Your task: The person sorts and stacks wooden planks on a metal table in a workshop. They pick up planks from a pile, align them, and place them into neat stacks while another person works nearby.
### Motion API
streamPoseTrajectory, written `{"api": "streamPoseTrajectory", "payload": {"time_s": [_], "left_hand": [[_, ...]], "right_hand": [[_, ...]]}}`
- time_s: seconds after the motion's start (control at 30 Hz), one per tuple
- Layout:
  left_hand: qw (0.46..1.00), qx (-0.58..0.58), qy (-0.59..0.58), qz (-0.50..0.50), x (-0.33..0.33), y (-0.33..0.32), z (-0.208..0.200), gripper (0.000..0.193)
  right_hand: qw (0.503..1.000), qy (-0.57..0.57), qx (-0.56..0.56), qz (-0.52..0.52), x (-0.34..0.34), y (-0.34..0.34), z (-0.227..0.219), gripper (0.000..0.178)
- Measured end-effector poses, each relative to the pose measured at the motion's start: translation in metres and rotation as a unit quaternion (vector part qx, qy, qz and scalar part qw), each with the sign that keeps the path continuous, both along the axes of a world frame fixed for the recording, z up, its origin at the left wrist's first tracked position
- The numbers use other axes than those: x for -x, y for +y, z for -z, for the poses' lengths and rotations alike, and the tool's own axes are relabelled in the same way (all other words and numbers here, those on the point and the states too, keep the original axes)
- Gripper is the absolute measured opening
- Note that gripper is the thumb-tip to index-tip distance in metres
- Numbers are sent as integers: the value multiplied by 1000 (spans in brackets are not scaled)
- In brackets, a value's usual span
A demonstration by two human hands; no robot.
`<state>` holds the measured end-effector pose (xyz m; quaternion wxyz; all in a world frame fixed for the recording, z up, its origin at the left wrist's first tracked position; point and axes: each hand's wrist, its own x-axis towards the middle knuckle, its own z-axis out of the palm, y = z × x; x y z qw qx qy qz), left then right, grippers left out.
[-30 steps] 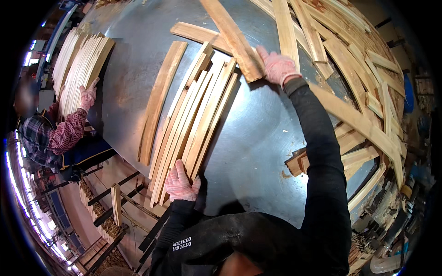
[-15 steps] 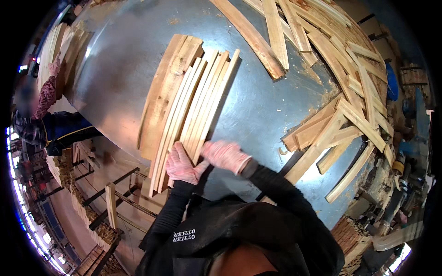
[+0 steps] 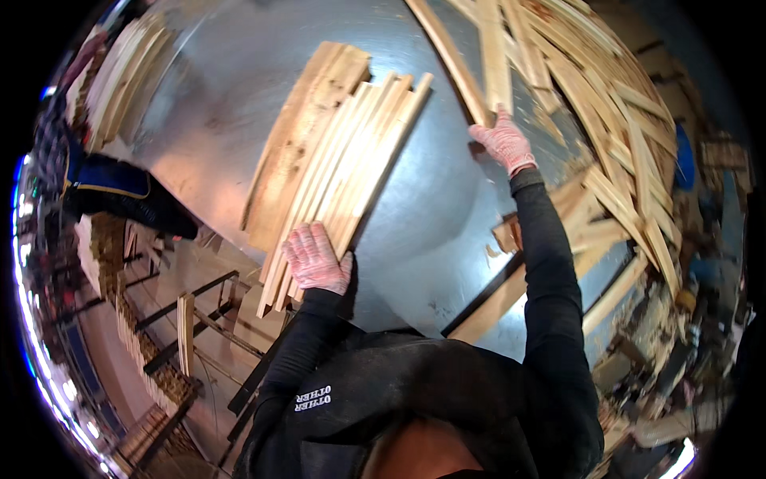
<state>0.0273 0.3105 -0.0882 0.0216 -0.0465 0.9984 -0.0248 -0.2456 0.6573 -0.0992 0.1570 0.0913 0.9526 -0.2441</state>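
My left hand (image 3: 317,259), in a pink-and-white glove, lies flat with its fingers apart on the near ends of a bundle of narrow wooden strips (image 3: 351,160). Wider boards (image 3: 307,120) lie against the bundle's left side. My right arm stretches out to the far right. There my right hand (image 3: 504,142), gloved alike, grips the near end of a long wooden board (image 3: 448,60), its thumb on the left. Another pale board (image 3: 495,56) lies right beside the fingers. The palm hides part of the grip.
A smooth metal table (image 3: 415,207) bears the wood. Many loose boards (image 3: 578,96) are heaped along its right side, with sawdust among them. At the far left stand a co-worker's dark-trousered leg (image 3: 120,184) and stacked boards (image 3: 128,76). A black metal frame (image 3: 195,299) stands below left.
My right hand has left the strip bundle and reached far right to the board's end. My left hand stays on the strips, which now lie closer together. The co-worker has shifted.
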Motion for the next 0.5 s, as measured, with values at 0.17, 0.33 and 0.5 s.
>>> {"api": "streamPoseTrajectory", "payload": {"time_s": [0.17, 0.33, 0.5], "left_hand": [[988, -31, 109, 108, 10, -4, -15, 98], [873, -195, 290, 341, 78, 66, -107, 107], [761, -70, 297, 572, 121, 120, -230, 97]], "right_hand": [[944, 39, 313, 98, -132, 36, -41, 94], [973, 229, -12, 22, -257, 54, -119, 81], [973, 224, 9, -61, -357, 47, -199, 76]]}}
